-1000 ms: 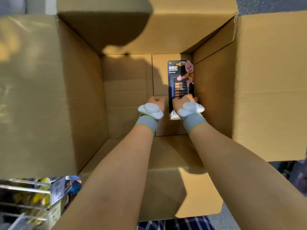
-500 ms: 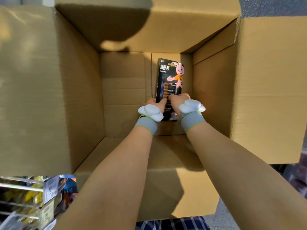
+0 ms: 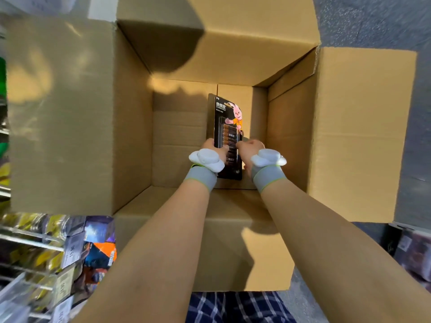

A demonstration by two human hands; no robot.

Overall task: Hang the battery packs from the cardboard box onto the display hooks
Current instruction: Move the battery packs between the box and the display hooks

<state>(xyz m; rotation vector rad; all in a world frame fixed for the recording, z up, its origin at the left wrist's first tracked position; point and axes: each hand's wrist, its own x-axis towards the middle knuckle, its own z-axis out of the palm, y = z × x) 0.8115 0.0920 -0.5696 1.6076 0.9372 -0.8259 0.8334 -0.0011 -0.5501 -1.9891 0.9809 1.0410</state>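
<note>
Deep inside the cardboard box (image 3: 291, 136), toward its far right corner, one battery pack (image 3: 227, 117) stands upright. Left hand (image 3: 213, 148) and right hand (image 3: 249, 148) each pinch a lower side edge, fingers curled. Risk: the slick card slips on the lift, or its top snags a flap.

Blue plaid fabric (image 3: 235, 307) at bottom edge. Grey speckled floor (image 3: 373, 22) upper right. Price labels (image 3: 74, 244) and blurred colourful packets (image 3: 100, 252) lower left. Dark packaged goods (image 3: 415, 252) lower right, blurred.
</note>
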